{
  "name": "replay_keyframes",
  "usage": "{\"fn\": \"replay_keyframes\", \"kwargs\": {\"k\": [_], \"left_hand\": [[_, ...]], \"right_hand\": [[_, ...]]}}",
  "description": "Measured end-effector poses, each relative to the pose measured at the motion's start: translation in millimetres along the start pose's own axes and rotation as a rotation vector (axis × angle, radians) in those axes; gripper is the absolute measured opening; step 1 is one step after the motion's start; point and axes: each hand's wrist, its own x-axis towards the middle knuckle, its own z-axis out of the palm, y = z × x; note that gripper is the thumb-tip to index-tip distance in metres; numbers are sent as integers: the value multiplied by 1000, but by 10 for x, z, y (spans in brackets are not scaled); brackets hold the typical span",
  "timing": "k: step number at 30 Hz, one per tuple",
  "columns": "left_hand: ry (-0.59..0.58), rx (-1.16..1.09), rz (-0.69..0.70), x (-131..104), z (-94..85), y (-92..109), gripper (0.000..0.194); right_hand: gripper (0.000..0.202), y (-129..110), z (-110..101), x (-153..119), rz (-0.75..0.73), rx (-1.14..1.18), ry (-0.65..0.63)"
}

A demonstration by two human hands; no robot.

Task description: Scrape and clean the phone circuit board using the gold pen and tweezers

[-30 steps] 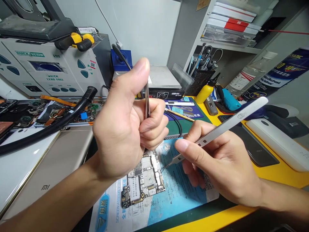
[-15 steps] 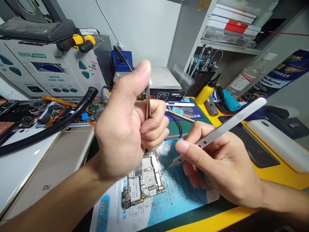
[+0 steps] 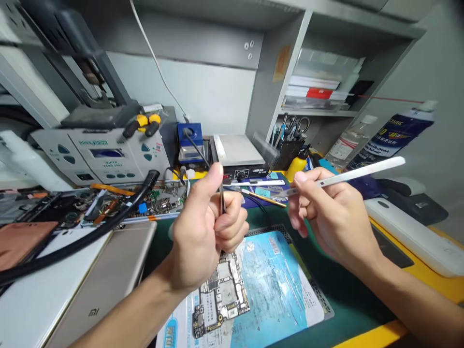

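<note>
My left hand (image 3: 206, 227) is closed in a fist, thumb up, around slim dark metal tweezers (image 3: 222, 198) seen nearly edge-on; their lower end is hidden by the fingers. Below that fist a phone circuit board (image 3: 228, 290) lies on a blue and white printed sheet (image 3: 275, 280), its upper part covered by the hand. To the right, my right hand (image 3: 329, 208) pinches silver tweezers (image 3: 366, 171) between thumb and fingers. Their blurred tips point left, above the back of the mat and away from the board.
A hot-air station (image 3: 108, 150) stands at back left, its black hose (image 3: 90, 237) running over loose phone parts. Two phone shells, one gold (image 3: 108, 275), lie at left. Behind the hands are a hot plate (image 3: 239, 152), a yellow bottle (image 3: 297, 166) and a spray can (image 3: 391, 135).
My right hand has lifted the silver tweezers from beside the board, up and away toward the back. My left hand keeps its grip. The view has tilted upward, showing more shelf.
</note>
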Motion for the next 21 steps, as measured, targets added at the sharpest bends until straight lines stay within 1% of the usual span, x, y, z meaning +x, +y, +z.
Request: {"fn": "replay_keyframes", "kwargs": {"k": [2, 4, 6, 10, 13, 17, 21], "left_hand": [[19, -34, -4, -12, 0, -20, 72], [23, -50, -3, -14, -3, -42, 74], [19, -57, 1, -9, -7, -58, 75], [24, -77, -3, 4, -17, -67, 74], [32, -87, -5, 8, -15, -66, 75], [36, -97, -14, 8, -3, -74, 74], [31, -106, -16, 4, -1, -81, 74]], "right_hand": [[35, 11, -44, 110, -32, -56, 48], [38, 51, -71, 194, -12, -95, 30], [39, 103, -83, 252, 36, -135, -14], [28, 169, -87, 322, 152, -166, -145], [24, 174, -117, 379, 224, -248, -236], [26, 173, -232, 472, 250, -463, -337], [26, 169, -362, 503, 237, -762, -468]]}}
